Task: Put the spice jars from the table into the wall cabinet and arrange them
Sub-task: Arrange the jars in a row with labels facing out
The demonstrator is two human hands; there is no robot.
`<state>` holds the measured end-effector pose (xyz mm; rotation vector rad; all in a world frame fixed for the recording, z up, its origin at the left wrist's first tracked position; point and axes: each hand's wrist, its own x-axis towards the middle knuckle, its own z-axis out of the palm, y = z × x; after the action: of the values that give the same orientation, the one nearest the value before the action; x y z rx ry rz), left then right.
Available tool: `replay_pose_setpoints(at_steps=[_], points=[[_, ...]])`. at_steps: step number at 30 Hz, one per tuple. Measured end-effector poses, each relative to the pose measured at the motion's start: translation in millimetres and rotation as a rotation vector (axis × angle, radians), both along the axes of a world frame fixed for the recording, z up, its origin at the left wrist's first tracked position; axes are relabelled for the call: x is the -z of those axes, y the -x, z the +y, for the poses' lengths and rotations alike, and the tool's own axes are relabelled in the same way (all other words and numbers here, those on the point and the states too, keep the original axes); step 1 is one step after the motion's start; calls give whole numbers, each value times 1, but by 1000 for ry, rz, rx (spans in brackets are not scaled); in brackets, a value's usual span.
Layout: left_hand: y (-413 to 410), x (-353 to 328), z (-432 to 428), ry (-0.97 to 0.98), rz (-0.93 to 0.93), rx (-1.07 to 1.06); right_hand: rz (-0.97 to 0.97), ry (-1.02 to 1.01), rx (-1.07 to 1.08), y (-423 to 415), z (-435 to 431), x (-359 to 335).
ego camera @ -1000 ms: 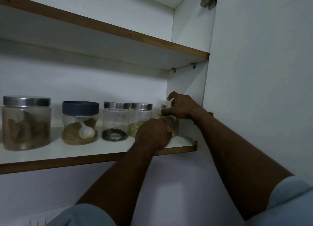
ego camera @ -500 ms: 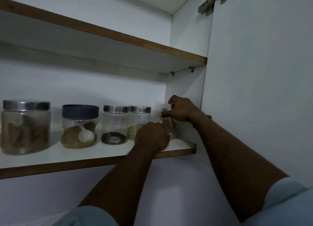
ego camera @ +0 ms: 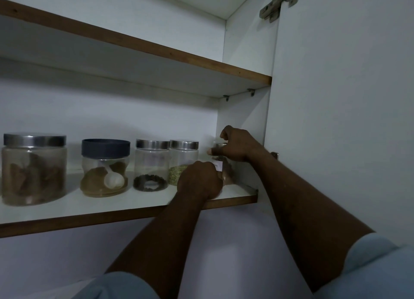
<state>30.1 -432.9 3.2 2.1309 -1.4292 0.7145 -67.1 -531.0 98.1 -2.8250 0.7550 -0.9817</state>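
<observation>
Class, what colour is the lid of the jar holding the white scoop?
The lid is dark blue, clearest in the head view.

jars point(ego camera: 152, 164) side by side on shelf point(ego camera: 89, 205).

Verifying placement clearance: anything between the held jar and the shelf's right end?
Nothing visible. Left hand and right hand grip the held jar, already at the shelf's right end beside the green-spice jar; its base is hidden.

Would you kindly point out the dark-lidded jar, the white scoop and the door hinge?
dark-lidded jar point(ego camera: 105, 148), head view, on its dark lid.
white scoop point(ego camera: 113, 180), head view, on its bowl.
door hinge point(ego camera: 271, 9), head view, on its metal arm.
</observation>
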Motion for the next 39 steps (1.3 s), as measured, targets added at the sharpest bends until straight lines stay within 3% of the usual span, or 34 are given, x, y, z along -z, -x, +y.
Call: replay_pose_setpoints(at_steps=[3, 11, 14, 18, 39], points=[[-1, 0, 0, -13, -30, 12, 71, 138, 87, -4, -1, 2], [-2, 0, 2, -19, -100, 21, 25, 18, -46, 1, 4, -5], [0, -1, 2, -4, -63, 24, -13, 13, -30, 0, 2, -2], [0, 0, 2, 28, -25, 20, 85, 105, 55, -3, 0, 0], [7, -4, 11, 5, -20, 16, 83, 1, -16, -3, -3, -4]])
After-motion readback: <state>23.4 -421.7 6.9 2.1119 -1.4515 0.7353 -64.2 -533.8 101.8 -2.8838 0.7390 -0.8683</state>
